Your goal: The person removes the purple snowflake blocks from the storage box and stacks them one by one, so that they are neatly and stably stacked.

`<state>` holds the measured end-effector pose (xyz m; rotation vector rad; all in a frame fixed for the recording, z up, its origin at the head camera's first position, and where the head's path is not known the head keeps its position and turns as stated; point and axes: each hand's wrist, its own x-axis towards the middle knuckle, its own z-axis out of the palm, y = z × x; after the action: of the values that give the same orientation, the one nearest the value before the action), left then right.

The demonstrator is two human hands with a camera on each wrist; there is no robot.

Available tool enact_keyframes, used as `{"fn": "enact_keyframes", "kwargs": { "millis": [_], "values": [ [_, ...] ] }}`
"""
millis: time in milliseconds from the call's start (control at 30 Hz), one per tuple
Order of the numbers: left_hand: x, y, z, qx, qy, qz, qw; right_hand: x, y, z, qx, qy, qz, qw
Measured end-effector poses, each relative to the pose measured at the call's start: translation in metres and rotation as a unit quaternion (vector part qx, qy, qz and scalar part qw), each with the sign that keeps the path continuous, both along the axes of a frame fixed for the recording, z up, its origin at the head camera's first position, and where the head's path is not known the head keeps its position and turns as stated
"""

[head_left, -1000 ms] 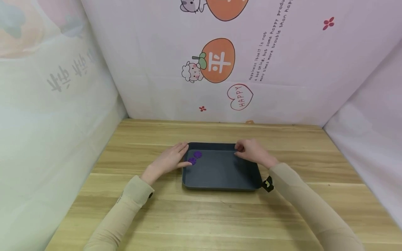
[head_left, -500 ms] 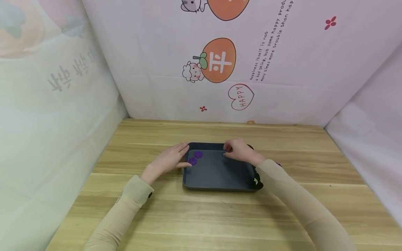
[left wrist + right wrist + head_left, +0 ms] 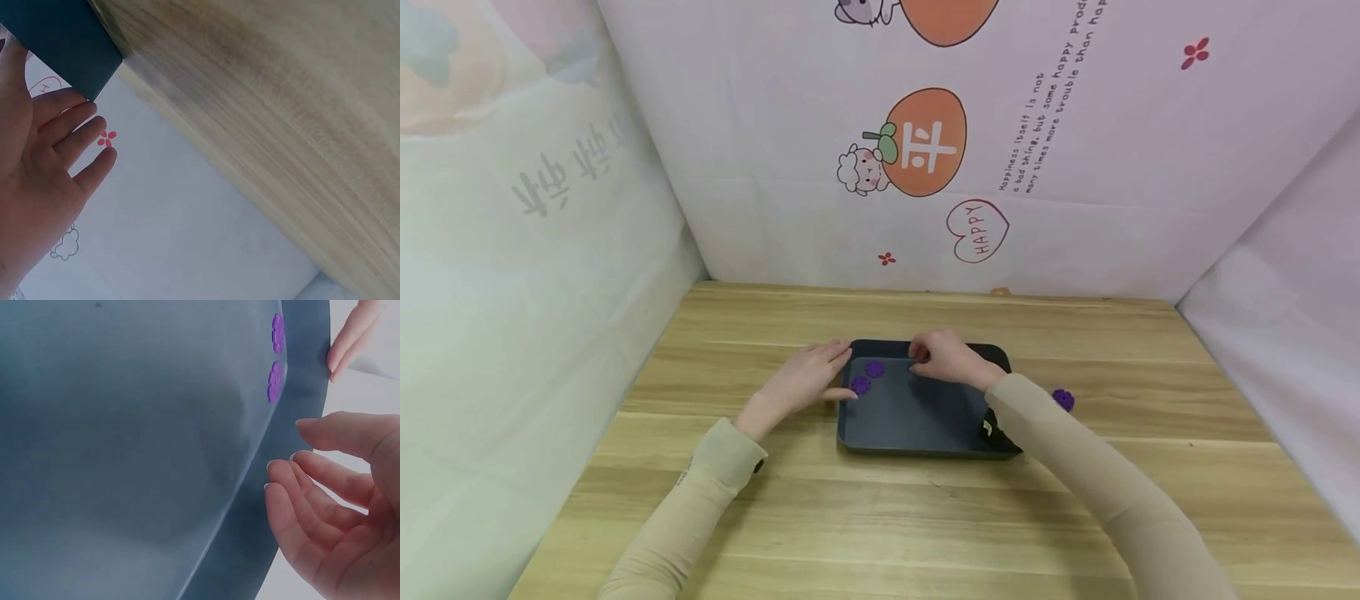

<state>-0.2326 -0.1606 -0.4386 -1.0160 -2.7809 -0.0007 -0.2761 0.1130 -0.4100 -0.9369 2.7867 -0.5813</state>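
Note:
A dark grey baking tray [image 3: 887, 433] lies on the wooden table. Two small purple flower-shaped discs sit inside it: one disc [image 3: 875, 368] near its far-left corner, the other disc [image 3: 861, 385] just nearer. At the tray's left side, my left hand [image 3: 797, 383] touches the rim with fairly straight fingers, its thumb reaching over the wall. My right hand [image 3: 951, 358] hovers over the tray's far side. In the right wrist view its fingers [image 3: 290, 515] are loosely bent, the thumb stands apart from them, and nothing is held.
Another purple disc [image 3: 1063, 400] lies on the table right of the tray, beside the right sleeve. A black strap with a yellow mark [image 3: 991, 427] hangs at the right wrist. Printed white cloth [image 3: 1075, 233] stands behind the table and along both sides.
My right hand has moved left over the tray, towards the two discs. The disc on the table has come out from behind the right arm. My left hand stays at the rim.

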Motion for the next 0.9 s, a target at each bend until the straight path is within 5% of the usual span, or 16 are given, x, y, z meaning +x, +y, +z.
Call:
{"fn": "enact_keyframes", "kwargs": {
  "millis": [533,900],
  "values": [
    [-0.001,-0.001,-0.002,0.004,0.027,-0.007,0.9996,-0.007,-0.036,-0.001,0.029,-0.013,0.009,0.9995],
    [0.0,-0.001,-0.002,0.012,0.012,-0.007,0.9998,-0.008,-0.054,-0.005,0.079,-0.006,0.017,0.9967]
  ]
}}
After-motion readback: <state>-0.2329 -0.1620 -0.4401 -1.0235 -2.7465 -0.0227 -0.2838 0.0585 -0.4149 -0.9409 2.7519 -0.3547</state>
